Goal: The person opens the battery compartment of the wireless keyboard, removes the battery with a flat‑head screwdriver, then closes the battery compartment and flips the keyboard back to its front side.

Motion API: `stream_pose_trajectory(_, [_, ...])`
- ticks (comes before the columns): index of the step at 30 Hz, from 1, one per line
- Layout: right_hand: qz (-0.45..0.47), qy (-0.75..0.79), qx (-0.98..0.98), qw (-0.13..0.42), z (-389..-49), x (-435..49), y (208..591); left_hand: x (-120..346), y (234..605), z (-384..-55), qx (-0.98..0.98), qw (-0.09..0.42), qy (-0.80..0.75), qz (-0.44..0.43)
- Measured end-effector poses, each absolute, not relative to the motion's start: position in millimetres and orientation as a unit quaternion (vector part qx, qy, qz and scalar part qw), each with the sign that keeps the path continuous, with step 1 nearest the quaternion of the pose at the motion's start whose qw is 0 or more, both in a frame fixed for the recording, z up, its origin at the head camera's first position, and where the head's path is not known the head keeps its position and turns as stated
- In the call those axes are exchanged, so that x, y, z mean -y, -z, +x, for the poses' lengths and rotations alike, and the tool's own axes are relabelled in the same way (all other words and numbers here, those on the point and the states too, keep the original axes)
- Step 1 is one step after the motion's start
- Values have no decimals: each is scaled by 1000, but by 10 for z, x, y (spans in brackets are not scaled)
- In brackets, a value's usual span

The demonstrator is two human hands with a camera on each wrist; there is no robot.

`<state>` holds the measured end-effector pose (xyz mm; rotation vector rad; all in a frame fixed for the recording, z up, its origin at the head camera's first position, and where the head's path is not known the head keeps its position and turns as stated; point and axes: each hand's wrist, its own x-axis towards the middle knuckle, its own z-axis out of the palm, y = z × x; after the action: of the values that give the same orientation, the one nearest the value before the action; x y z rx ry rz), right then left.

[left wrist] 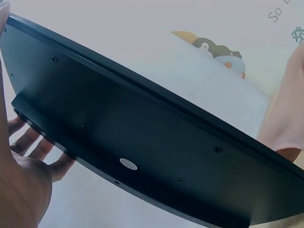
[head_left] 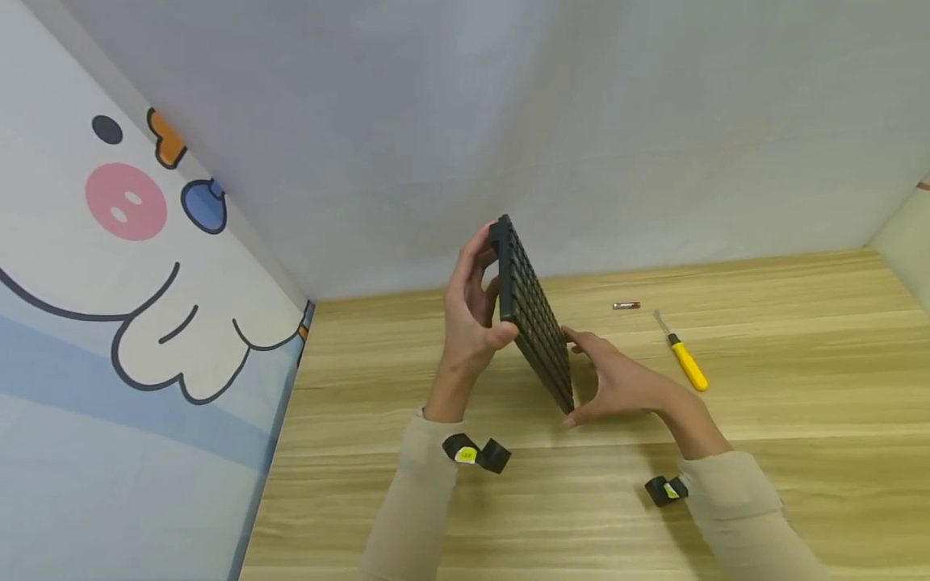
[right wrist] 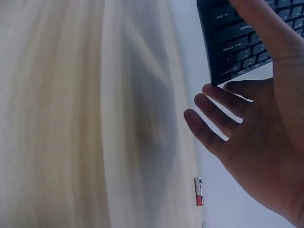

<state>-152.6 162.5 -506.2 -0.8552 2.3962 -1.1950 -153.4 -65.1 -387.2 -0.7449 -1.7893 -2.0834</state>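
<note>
A black keyboard [head_left: 538,323] is held tilted on its edge above the table, keys toward the right. My left hand [head_left: 471,311] grips its upper end, thumb on the near edge and fingers behind. The keyboard's underside [left wrist: 142,128], with screws and a small oval label, fills the left wrist view. At the lower end, my right hand [head_left: 621,379] spans the keyboard between thumb and fingertips. In the right wrist view, its thumb lies across the keys [right wrist: 232,33], while the other fingers [right wrist: 209,126] spread near the corner.
On the wooden table [head_left: 799,363], a small battery [head_left: 626,306] lies behind the right hand. A screwdriver [head_left: 688,365] with a yellow handle lies to the right of it. A pale wall [head_left: 581,121] rises at the back, and a cartoon-printed panel [head_left: 145,339] stands at the left.
</note>
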Motion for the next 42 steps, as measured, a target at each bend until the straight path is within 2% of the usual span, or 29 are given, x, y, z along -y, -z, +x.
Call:
stream_pose_trajectory(11, [-294,422,-845,149,-1539,-1585,5077,812,3852,-1512,610,136,730,-278])
stream_pose_trajectory(20, [-275,425,-844,179,-1572,-1695,5014,1089,3900,-1538,622,113,716,-295])
stream_pose_trajectory(32, [-285,374,-871,143,-1659,-1893,4942,1483,3893,-1581,721,115,608,-313])
stream_pose_trajectory(42, [-271,330,-890,158,-1737,-2030,4888,1745,3968,-1526,785,85,545,-281])
